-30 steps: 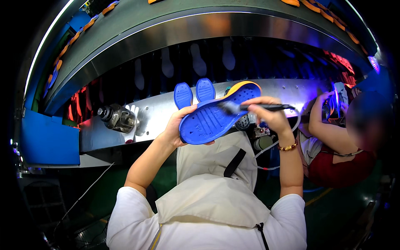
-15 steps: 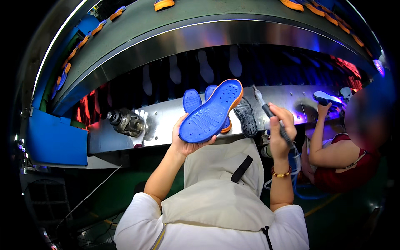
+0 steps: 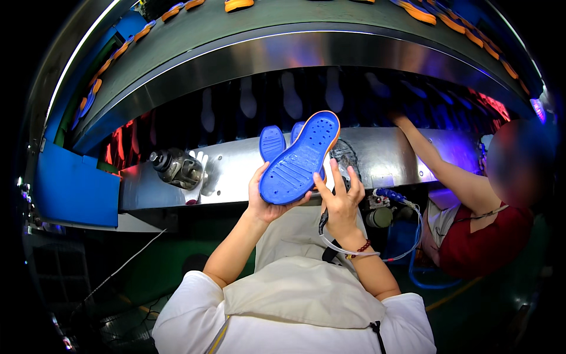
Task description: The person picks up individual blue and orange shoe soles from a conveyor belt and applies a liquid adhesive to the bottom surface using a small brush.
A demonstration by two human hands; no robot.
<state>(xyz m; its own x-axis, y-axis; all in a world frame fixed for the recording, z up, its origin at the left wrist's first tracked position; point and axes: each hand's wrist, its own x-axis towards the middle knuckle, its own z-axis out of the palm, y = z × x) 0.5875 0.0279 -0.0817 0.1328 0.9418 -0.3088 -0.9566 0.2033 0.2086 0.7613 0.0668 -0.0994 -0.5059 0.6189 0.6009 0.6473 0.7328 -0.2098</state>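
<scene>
My left hand (image 3: 264, 197) grips a blue shoe sole (image 3: 295, 168) with an orange rim by its lower left edge. Its inner face, with small holes and ridges, is turned up toward me. At the sole's right edge is my right hand (image 3: 344, 209), fingers spread and a fingertip at the rim. A dark-handled brush (image 3: 323, 221) with a clear tube is tucked in that palm; its tip is hidden. Behind the held sole, another blue sole (image 3: 272, 143) and part of a further one (image 3: 296, 129) show. A black sole (image 3: 345, 152) lies on the metal ledge, partly covered.
On the metal ledge (image 3: 236, 168) stands a dark see-through jar (image 3: 177, 168) beside a white glove (image 3: 201, 171). Beyond, a dark slot holds rows of soles under red and blue light. A green belt (image 3: 330, 13) carries orange-blue soles. At right, a co-worker's arm (image 3: 433, 150) reaches into the slot.
My right hand has moved left and down to the sole's edge, the brush swinging to hang below the palm. The held sole has barely shifted. The co-worker's arm now reaches into the slot.
</scene>
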